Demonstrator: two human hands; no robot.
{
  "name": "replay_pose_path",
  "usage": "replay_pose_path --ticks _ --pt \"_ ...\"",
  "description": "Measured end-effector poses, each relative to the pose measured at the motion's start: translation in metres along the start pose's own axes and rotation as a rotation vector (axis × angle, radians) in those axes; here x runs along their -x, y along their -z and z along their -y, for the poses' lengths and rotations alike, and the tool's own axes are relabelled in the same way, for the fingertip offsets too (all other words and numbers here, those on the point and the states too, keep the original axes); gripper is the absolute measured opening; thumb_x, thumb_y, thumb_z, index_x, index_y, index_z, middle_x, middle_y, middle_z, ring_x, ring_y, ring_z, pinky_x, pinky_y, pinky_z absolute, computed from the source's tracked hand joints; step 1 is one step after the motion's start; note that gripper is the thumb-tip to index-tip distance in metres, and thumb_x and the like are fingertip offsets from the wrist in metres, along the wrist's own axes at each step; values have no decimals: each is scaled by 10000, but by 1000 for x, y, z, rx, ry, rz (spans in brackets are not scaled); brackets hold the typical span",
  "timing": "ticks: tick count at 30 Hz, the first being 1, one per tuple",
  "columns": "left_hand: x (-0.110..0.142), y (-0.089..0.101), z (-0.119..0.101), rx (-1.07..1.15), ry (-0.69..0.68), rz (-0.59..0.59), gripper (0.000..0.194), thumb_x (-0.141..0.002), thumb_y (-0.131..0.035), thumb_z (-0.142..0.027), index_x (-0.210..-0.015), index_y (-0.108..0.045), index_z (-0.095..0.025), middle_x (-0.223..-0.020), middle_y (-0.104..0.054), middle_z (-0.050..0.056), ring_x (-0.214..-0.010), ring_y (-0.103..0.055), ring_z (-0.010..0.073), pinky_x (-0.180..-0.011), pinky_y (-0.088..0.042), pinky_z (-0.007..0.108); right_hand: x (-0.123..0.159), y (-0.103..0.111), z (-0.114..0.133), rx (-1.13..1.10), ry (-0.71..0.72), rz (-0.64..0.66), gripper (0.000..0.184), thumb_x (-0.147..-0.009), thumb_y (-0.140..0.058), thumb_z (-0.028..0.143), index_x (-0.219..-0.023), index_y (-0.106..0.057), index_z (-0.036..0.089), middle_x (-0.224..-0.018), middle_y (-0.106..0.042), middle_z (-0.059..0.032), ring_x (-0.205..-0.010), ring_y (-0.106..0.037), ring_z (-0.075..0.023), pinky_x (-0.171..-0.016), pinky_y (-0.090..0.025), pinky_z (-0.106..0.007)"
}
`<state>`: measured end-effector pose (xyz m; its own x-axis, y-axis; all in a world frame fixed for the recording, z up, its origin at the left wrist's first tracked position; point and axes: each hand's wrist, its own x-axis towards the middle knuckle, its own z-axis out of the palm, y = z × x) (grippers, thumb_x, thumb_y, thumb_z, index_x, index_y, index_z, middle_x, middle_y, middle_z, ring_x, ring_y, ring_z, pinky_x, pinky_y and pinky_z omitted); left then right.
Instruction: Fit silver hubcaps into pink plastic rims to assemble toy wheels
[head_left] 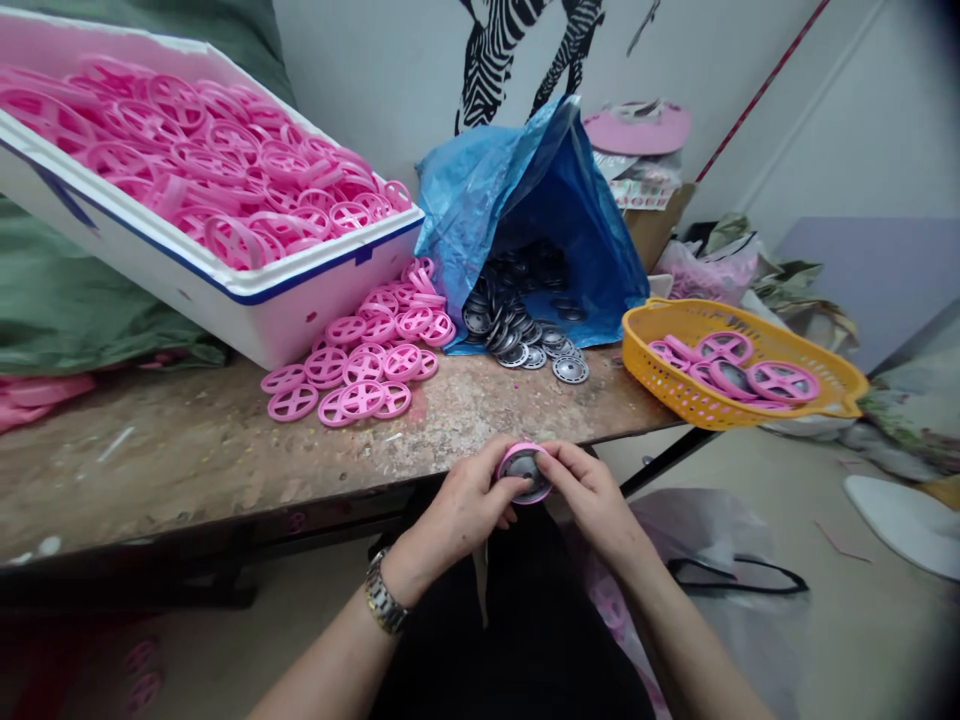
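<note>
Clock centred on the held piece. Table (pixel 187 460): 9 to 1 o'clock. White box (pixel 330 300) of pink wheels (pixel 217 150): 10. Blue bag (pixel 480 190), gray discs (pixel 532 345) spilling out: 12. Yellow basket (pixel 675 375): 2, apparently overhanging the table; a knock might tip it. Left hand (pixel 472 490) and right hand (pixel 589 485) grip one pink ring (pixel 534 500) around a gray disc (pixel 519 466), above the lap. Risk, judged: uneven thumb pressure could skew the disc or drop it.

A zebra picture (pixel 495 50) marks the pale wall (pixel 360 60) at top centre. A worn table (pixel 187 460) spans middle left, beige floor (pixel 847 620) lower right
</note>
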<state>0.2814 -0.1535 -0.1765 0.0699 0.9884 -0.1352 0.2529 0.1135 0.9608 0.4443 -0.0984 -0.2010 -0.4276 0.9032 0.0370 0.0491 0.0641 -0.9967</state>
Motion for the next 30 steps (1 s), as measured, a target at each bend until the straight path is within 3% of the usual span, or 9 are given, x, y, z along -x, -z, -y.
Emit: replay_pose_path --ticks 5,9,13,15,17,21,25,27,30 --pt "-1 3 -4 -89 -114 -3 321 -907 -561 -306 -1214 -604 -224 -983 -668 32 -611 -608 121 -580 -528 254 1 -1 -2 -143 -79 33 302 -772 -745 481 -885 -717 202 -851 -721 -19 -823 -633 -190 -774 -493 -298" --pt "-13 23 -8 -391 -310 -117 371 -938 -572 -378 -1265 -593 -205 -982 -697 60 -866 -639 205 -852 -515 351 -12 21 6 -339 -120 -137 336 -710 -820 466 -912 -723 215 -858 -723 -23 -739 -625 -164 -658 -498 -270" --pt "-35 65 -9 -831 -394 -415 315 -947 -565 -337 -1202 -615 -160 -1172 -649 137 -1104 -567 286 -1006 -435 450 -37 73 36 -639 140 -451 246 -773 -793 394 -988 -725 295 -1000 -718 20 -780 -629 -114 -608 -512 -217" --pt "-45 86 -8 -1070 -312 -506 271 -945 -549 -289 -1141 -637 -124 -1127 -637 156 -1082 -549 304 -980 -437 446 -45 96 48 -688 242 -533 227 -905 -638 465 -972 -737 273 -1141 -701 -18 -964 -650 -129 -696 -554 -237" --pt "-54 102 -6 -1247 -197 -573 263 -946 -530 -297 -1083 -655 -110 -1109 -626 177 -1080 -530 333 -939 -442 449 -47 107 51 -655 278 -533 399 -974 -478 537 -977 -744 240 -1270 -658 -68 -1150 -616 -165 -807 -569 -279" --pt "-62 118 -2 -1398 -37 -599 294 -950 -500 -356 -1031 -662 -123 -1100 -617 194 -1076 -515 364 -823 -445 431 -41 88 32 -518 196 -417 530 -953 -381 664 -1090 -702 266 -1338 -626 -91 -1233 -592 -241 -862 -572 -388" --pt "-65 124 7 -1427 5 -574 291 -966 -454 -331 -1055 -650 -134 -1095 -627 190 -1065 -518 361 -780 -427 424 -37 55 10 -413 29 -349 391 -853 -616 615 -1051 -672 282 -1110 -728 -75 -1053 -681 -238 -776 -567 -358" --pt "-66 126 12 -1445 -20 -559 272 -971 -422 -266 -1039 -655 -143 -1089 -633 183 -1054 -525 351 -784 -421 428 -41 49 3 -242 17 -333 372 -793 -713 543 -1025 -676 254 -1020 -746 -76 -984 -695 -244 -767 -552 -355" --pt "-68 125 19 -1444 -116 -520 261 -971 -413 -219 -998 -663 -148 -1092 -641 169 -1034 -545 326 -818 -434 432 -55 54 -3 191 130 -349 337 -819 -676 488 -1018 -699 217 -1004 -747 -91 -959 -685 -262 -853 -526 -419"
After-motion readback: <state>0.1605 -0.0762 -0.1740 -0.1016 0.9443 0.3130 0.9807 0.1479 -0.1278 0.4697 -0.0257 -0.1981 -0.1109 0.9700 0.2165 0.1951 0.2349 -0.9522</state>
